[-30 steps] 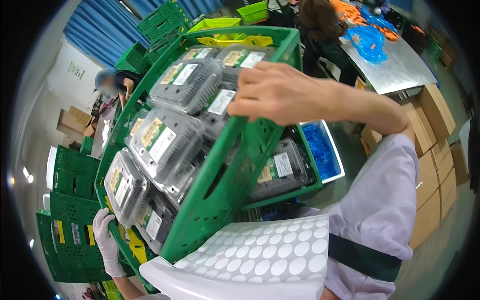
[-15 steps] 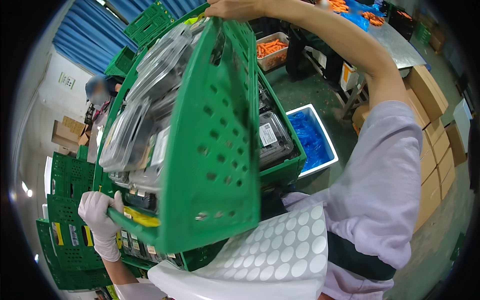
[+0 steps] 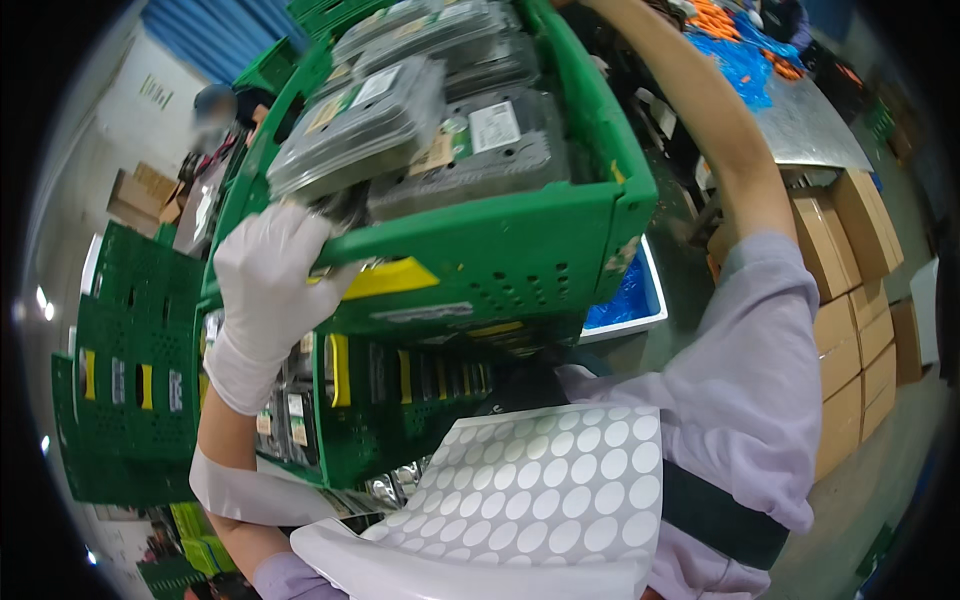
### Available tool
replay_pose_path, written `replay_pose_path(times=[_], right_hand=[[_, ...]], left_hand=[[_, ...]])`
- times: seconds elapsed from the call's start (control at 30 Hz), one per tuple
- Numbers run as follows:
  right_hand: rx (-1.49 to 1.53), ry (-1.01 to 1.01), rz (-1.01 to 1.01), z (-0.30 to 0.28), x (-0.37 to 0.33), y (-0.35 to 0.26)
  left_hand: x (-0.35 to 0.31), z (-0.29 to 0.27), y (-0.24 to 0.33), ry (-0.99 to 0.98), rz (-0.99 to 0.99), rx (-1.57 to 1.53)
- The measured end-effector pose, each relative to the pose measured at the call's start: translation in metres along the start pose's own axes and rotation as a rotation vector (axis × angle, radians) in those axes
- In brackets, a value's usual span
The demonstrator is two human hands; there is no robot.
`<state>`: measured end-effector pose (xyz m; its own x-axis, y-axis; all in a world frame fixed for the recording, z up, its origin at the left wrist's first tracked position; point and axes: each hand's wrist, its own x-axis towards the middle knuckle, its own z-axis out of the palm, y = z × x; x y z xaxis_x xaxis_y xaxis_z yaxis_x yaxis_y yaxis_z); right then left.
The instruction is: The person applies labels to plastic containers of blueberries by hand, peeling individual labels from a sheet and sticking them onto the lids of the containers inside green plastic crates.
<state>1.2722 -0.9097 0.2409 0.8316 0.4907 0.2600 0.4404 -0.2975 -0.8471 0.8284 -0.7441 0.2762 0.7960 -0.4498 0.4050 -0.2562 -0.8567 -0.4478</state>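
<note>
My left hand (image 3: 268,290), in a white glove, is closed around the near rim of a green plastic crate (image 3: 500,225). Clear plastic boxes with labels (image 3: 365,120) fill the crate; one sits tilted near my glove. My right forearm (image 3: 700,95) is bare and reaches up along the crate's right side, and the hand itself is cut off by the top edge. In front of my body hangs a sheet of round white stickers (image 3: 545,480), its lower edge curled. A white band (image 3: 245,490) wraps my left forearm.
Below the raised crate stand more green crates (image 3: 385,420) of packed boxes. Other green crates (image 3: 135,430) are stacked at left. Cardboard boxes (image 3: 850,340) line the right side, near a metal table (image 3: 810,130) with carrots. A white tub (image 3: 655,290) has blue plastic inside. A person (image 3: 215,110) is at far left.
The green crate has swung from steeply tipped to nearer level, showing the boxes on top. My left hand has risen and moved right with its rim. My right hand has passed out of the picture.
</note>
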Motion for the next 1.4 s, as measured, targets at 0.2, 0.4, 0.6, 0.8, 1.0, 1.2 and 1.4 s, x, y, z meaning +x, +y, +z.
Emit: replay_pose_path(times=[0.2,0.4,0.6,0.8,1.0,1.2,1.4], right_hand=[[-0.136,0.062,-0.036,0.042,-0.081,-0.058],[-0.338,0.093,-0.308,0.025,-0.089,-0.046],[-0.433,0.022,-0.37,0.016,-0.061,-0.026],[-0.488,-0.077,-0.407,0.019,-0.022,-0.026],[-0.547,-0.165,-0.418,0.03,0.017,-0.022],[-0.585,-0.172,-0.394,0.022,0.031,-0.016],[-0.687,-0.101,-0.297,0.005,0.049,-0.007]], left_hand=[[-0.056,-0.006,-0.035,-0.003,-0.27,0.015],[-0.035,0.008,-0.061,0.231,0.121,0.164],[-0.02,-0.007,-0.09,0.228,0.218,0.245],[-0.051,0.03,-0.102,0.187,0.058,0.133],[-0.044,0.032,-0.075,0.257,-0.035,0.123],[-0.048,0.029,-0.054,0.357,-0.108,0.188],[-0.037,0.043,-0.054,0.376,-0.102,0.21]])
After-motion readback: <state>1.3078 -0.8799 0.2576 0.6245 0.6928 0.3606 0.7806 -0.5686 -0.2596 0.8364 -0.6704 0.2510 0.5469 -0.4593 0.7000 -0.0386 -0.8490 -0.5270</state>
